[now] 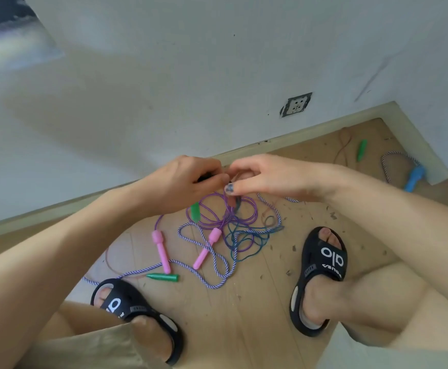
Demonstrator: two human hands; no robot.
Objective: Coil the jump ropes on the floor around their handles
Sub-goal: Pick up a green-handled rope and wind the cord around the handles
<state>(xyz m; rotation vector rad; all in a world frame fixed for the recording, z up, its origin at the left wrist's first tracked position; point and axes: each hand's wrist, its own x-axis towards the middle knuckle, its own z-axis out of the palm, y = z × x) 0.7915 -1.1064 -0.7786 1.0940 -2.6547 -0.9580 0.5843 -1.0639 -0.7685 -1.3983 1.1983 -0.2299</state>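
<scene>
Floor [244, 328] of pale wood runs between my two feet in black sandals, the left one [143, 312] and the right one [321, 275], with a white wall [191, 75] and its socket [296, 104] ahead. Ropes lie tangled on the boards between the sandals: a striped rope [212, 262] looping widest, a purple rope [217, 217] coiled in rings under my hands, and a teal rope [247, 241] knotted through them. Two pink handles [161, 251] lie side by side near the middle, a green handle [164, 277] lies by my left sandal, and another [362, 149] sits far right near a blue handle [414, 178]. My left hand [183, 185] is curled around something dark, with a green tip [195, 211] showing below it. My right hand [270, 177] meets it, thumb and fingers pinching together above the purple coils; exactly what they pinch I cannot tell.
</scene>
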